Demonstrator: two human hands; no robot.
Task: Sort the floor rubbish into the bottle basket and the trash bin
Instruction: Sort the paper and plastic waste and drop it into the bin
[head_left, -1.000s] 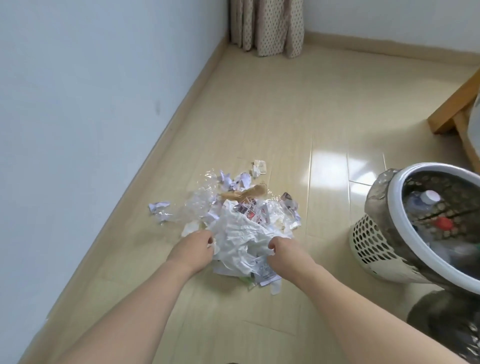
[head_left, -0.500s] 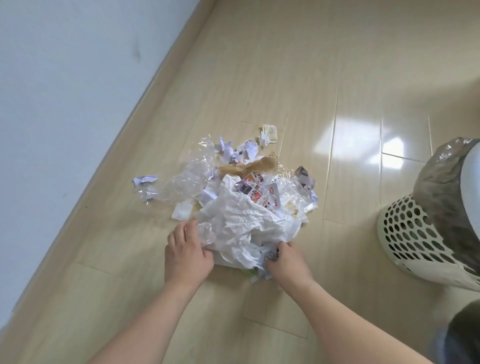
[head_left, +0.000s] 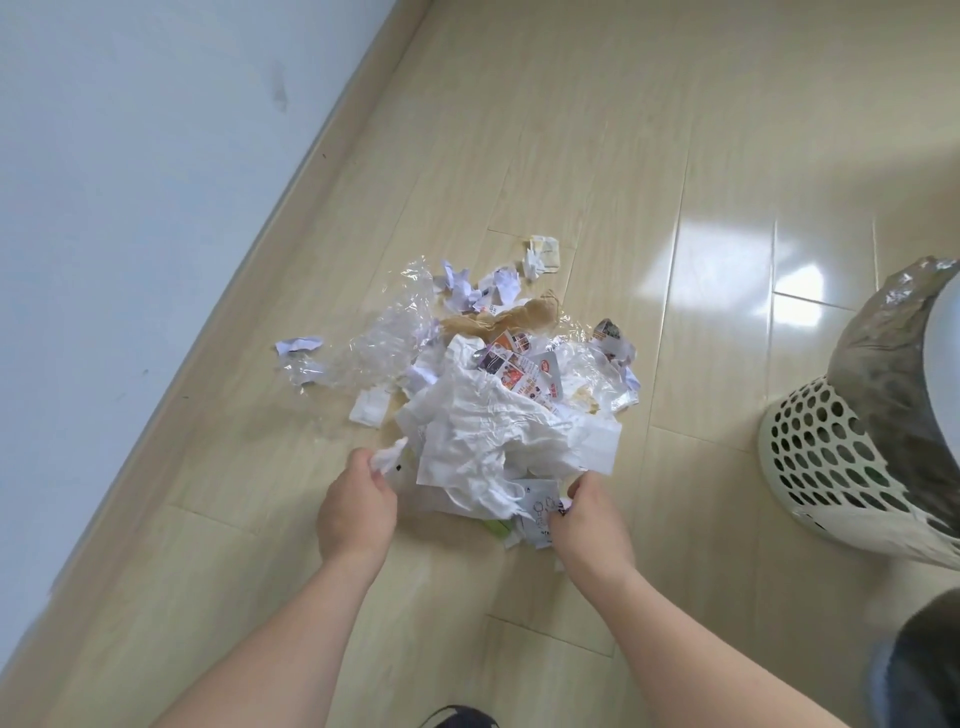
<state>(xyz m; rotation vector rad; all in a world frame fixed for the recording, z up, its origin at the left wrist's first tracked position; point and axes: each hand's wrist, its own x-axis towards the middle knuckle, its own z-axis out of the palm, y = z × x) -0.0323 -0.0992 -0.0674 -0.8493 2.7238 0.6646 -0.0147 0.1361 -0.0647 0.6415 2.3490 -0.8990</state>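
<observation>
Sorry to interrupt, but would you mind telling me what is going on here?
A person is crouched over a pile of rubbish on the floor, gathering it up. The left hand pinches a small white scrap at the pile's near left edge, and the right hand grips printed paper at its near right. A perforated basket with a dark liner stands to the right.

Looking like a room in a home: pale wood-look plank flooring (head_left: 597, 130) stretching ahead of both hands, gleaming with window light ahead of the right hand. Plain pale wall (head_left: 130, 182) with a beige skirting board (head_left: 332, 130) running off beyond the left hand. Perforated plastic basket lined with a dark bag (head_left: 852, 467) sitting right of the right hand.
</observation>
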